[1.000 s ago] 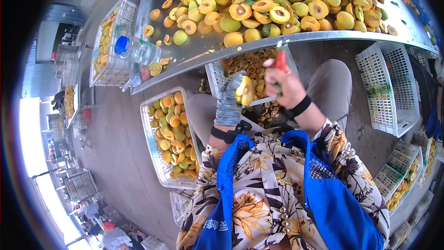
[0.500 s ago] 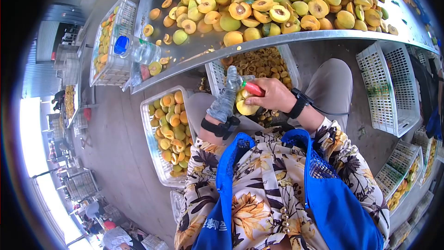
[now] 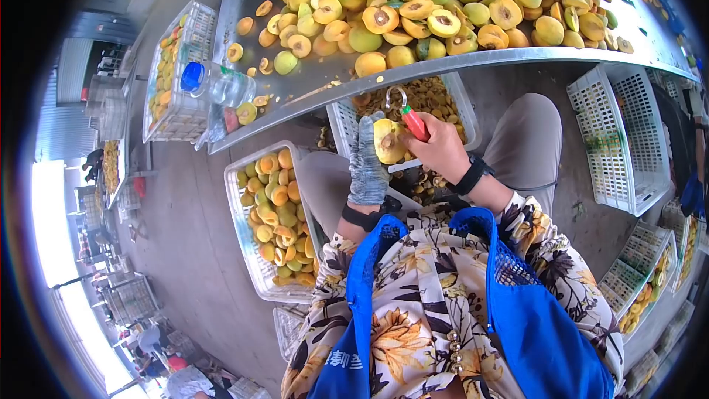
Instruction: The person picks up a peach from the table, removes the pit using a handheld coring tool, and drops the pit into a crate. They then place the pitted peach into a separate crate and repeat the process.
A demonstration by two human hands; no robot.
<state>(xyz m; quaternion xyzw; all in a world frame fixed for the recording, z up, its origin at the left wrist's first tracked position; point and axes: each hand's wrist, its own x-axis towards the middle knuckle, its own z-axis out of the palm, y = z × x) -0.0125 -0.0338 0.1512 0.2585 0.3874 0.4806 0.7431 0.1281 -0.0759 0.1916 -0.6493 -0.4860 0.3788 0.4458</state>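
Note:
My left hand (image 3: 367,162), in a grey glove, points its straightened fingers away from me. Against its palm side is a yellow peach half (image 3: 388,141), cut face partly showing, held between the two hands. My right hand (image 3: 441,149) is closed around the red handle of a pitting knife (image 3: 416,125), and its thumb side touches the fruit. The knife's curved metal loop points up, above the peach and clear of it. Below the hands stands a white crate (image 3: 467,107) with brownish-orange scraps, between my knees.
A metal table (image 3: 310,100) holds a heap of halved peaches (image 3: 443,7). A bottle with a blue cap (image 3: 233,86) lies near its left corner. A crate of peach halves (image 3: 235,210) stands at my left, and a white crate (image 3: 620,148) stands at right. Other people are far left.
The knife's loop has come away from the gloved fingers and now points up. My left hand has turned more upright beside the peach, which has risen slightly.

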